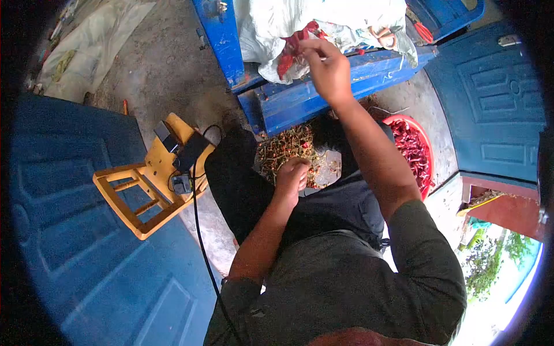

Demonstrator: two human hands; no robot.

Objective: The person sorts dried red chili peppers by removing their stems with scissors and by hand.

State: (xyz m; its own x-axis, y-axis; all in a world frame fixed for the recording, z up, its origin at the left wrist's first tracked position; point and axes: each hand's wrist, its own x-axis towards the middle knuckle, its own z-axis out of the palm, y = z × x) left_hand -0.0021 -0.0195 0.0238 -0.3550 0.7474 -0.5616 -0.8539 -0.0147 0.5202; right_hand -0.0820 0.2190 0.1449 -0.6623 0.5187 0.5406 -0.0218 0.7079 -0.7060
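Observation:
My right hand reaches up to a white sack, its thumb and fingers drawn together beside red dried chilies in the sack's mouth. Whether a chili is between those fingertips, I cannot make out. Lower down, my left hand is curled closed between my legs. Anything inside its fingers is hidden. Beneath it a litter of chili stems with red bits covers the ground.
The sack rests on a blue bench-like frame. To the right stands a red basin full of dried chilies. A wooden chair with small devices and a black cable is at left. Blue doors flank both sides.

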